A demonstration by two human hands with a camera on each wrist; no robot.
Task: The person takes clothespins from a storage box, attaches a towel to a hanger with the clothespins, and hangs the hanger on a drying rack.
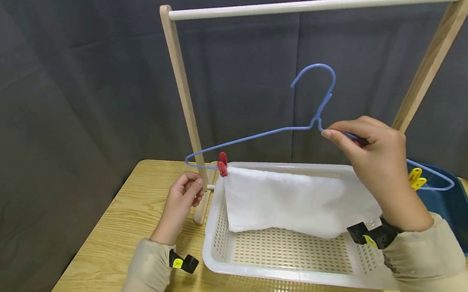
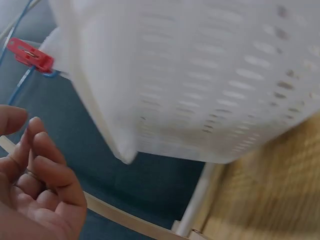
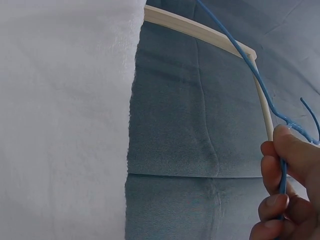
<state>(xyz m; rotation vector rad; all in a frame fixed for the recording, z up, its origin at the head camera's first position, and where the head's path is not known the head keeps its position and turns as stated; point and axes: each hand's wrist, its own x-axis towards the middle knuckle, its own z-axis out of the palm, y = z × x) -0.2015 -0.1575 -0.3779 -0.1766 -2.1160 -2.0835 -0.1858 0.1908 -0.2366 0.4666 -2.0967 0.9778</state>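
Note:
A blue wire hanger [image 1: 260,133] is held up in the air by my right hand [image 1: 379,153], which pinches its shoulder just beside the neck. In the right wrist view the thumb and curled fingers [image 3: 272,167] wrap the wire. From the hanger's lower bar hangs a white towel [image 1: 292,201], fixed by a red clothespin [image 1: 223,164] on the left and a yellow clothespin [image 1: 416,178] on the right. Below the red clothespin, my left hand [image 1: 187,191] is loosely curled and holds nothing; the left wrist view shows it apart from the wire.
A white perforated basket [image 1: 289,274] stands on the wooden table [image 1: 125,215] below the towel. Behind it rises a wooden rack [image 1: 181,80] with a white top rod [image 1: 298,7]. A dark blue tray [image 1: 460,210] lies at the right.

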